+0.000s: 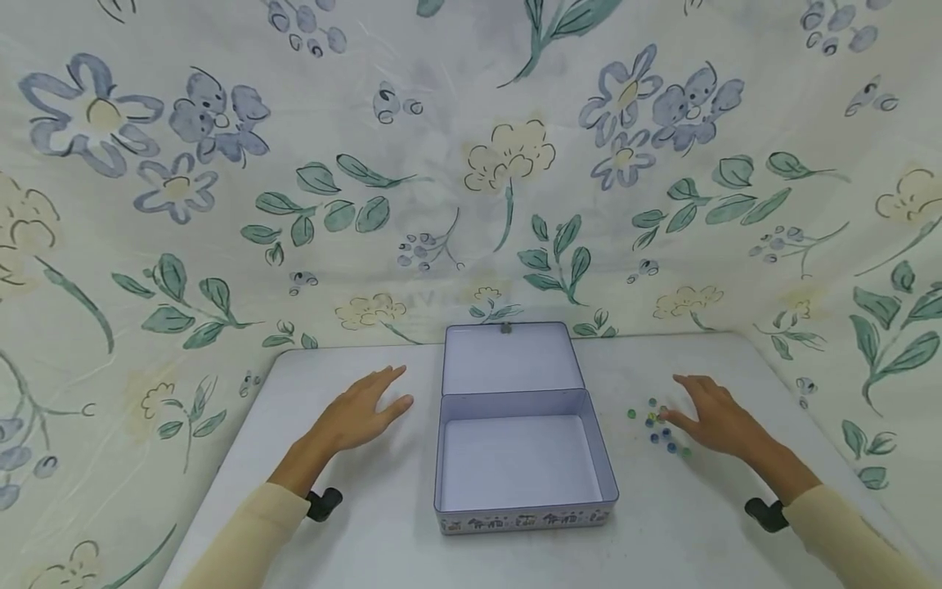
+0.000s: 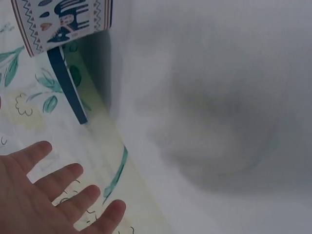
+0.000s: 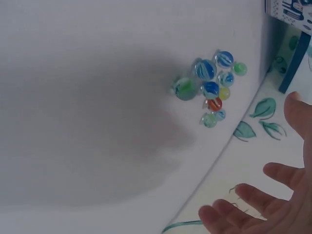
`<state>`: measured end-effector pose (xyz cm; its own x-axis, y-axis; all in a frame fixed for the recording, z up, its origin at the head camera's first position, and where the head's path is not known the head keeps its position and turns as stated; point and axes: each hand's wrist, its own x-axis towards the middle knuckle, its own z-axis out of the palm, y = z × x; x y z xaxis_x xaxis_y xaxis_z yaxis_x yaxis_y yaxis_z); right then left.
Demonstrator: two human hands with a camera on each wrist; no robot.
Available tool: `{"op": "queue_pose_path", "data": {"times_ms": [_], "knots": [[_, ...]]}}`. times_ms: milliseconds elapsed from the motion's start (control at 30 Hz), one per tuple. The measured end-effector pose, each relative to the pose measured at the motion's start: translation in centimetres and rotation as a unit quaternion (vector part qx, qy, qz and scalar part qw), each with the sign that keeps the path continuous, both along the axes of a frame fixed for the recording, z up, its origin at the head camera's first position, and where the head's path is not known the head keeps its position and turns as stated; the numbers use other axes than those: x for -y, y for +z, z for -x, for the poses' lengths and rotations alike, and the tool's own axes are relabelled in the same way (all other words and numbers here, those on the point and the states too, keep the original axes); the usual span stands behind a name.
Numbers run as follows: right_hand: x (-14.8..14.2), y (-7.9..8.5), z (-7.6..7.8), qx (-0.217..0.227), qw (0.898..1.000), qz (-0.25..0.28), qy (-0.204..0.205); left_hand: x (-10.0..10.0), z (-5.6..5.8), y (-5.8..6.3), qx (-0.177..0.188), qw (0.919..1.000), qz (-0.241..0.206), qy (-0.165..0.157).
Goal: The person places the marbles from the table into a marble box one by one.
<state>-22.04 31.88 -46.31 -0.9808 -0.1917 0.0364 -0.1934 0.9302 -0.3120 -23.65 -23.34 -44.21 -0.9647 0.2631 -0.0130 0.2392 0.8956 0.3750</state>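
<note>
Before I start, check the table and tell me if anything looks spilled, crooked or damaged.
Nothing stands out. The loose glass marbles lie on the white table beside the patterned hinged box, but in one cluster rather than strewn about. The box's lid is open, and I see no obvious damage.

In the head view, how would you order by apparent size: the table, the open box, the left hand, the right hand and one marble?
1. Table
2. Open box
3. Left hand and right hand: they look about alike, so unranked
4. One marble
</note>
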Motion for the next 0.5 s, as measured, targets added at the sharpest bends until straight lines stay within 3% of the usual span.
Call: {"op": "queue_pose_path", "data": {"times_ms": [300, 500], "knots": [[-1.1, -1.3, -1.6, 0.015, 0.999, 0.027, -0.017, -0.4, -1.0, -1.4, 0.023, 0.9980, -0.056, -0.020], [-1.3, -1.9, -2.6, 0.023, 0.999, 0.035, -0.020, -1.1, -1.7, -1.9, 0.033, 0.9937, -0.095, -0.050]]}}
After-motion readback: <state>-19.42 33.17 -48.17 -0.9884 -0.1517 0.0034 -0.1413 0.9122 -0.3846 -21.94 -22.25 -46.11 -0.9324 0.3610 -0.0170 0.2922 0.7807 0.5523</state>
